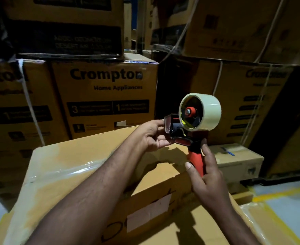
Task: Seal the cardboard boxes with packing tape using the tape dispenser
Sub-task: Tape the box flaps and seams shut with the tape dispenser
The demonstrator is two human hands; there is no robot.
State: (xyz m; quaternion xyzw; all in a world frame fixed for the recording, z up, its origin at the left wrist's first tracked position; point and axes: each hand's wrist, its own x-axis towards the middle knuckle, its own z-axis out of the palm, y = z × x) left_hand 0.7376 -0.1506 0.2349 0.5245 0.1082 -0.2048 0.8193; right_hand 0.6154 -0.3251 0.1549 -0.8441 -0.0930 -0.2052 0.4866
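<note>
Dispenser (192, 137) held by right hand (207, 179); left hand (152, 135) pinches front.

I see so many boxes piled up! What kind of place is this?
Most likely a warehouse or stockroom. Crompton Home Appliances cartons are stacked high and bound with white straps, yellow lines mark the floor, and a right hand holds a tape dispenser above a cardboard box.

Right hand (207, 179) gripping the red handle of a tape dispenser (193, 128) right of centre, roll of clear tape (207, 112) on top, left hand (154, 135) pinching its front end, taped cardboard box (71, 167) below, stacked Crompton cartons (106, 96) filling the upper frame
</note>
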